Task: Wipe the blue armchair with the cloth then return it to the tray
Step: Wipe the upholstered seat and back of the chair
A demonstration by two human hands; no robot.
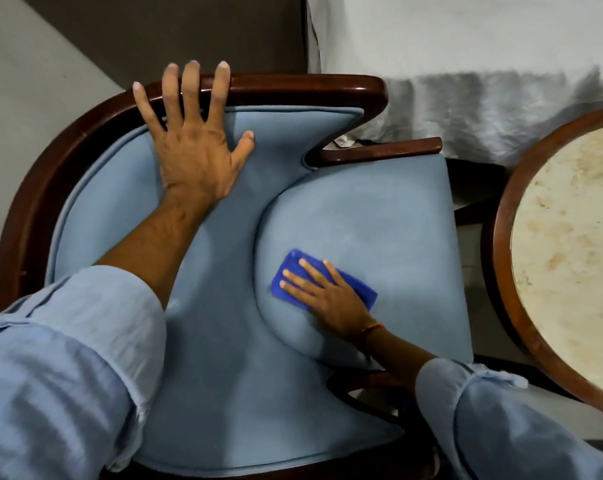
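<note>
The blue armchair (pixel 362 216) fills the middle of the view, light blue padding in a dark wooden frame. A folded dark blue cloth (pixel 293 268) lies flat on the seat cushion near its left edge. My right hand (pixel 328 296) presses flat on top of the cloth with fingers spread, covering most of it. My left hand (pixel 196 143) rests open on the upper backrest, its fingertips over the wooden top rail. No tray is in view.
A round table (pixel 567 251) with a pale marbled top and wooden rim stands at the right, close to the seat. A bed with a white sheet and grey furry throw (pixel 494 109) lies behind the chair. Pale floor shows at the left.
</note>
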